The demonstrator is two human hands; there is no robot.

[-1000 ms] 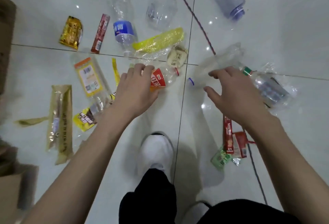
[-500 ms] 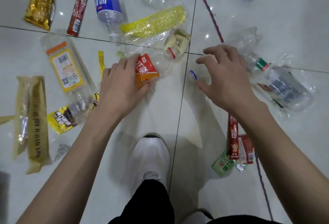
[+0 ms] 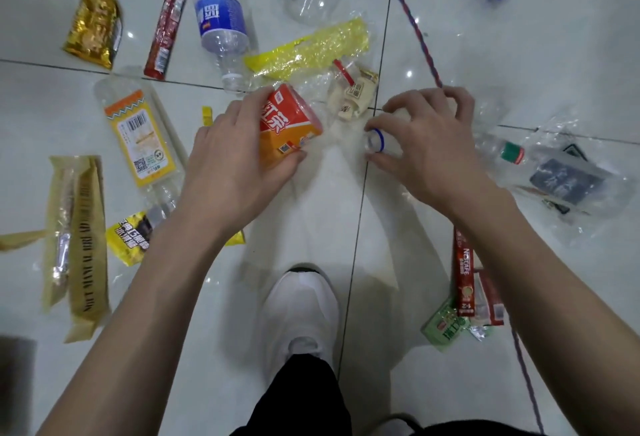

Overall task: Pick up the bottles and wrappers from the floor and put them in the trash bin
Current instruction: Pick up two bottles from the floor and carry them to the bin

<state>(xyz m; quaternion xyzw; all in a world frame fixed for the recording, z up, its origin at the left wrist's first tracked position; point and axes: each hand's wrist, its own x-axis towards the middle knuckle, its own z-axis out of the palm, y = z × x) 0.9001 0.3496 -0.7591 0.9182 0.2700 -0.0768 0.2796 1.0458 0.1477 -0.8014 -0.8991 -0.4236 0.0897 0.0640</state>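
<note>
Head view: the left grip (image 3: 228,165) is curling round the orange-labelled bottle (image 3: 287,123), whose long axis is running forward-right from the palm. The right grip (image 3: 426,144) is clasping the clear bottle (image 3: 375,140), its neck pointing toward the left grip; no trash bin is showing.

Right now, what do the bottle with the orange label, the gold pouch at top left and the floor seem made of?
The bottle with the orange label looks like thin clear plastic, see-through beyond its glossy printed sleeve. The gold pouch is probably metallised film: crinkled, with bright glints. The floor is likely glazed tile: pale, glossy, with grout lines and lamp reflections.
</note>
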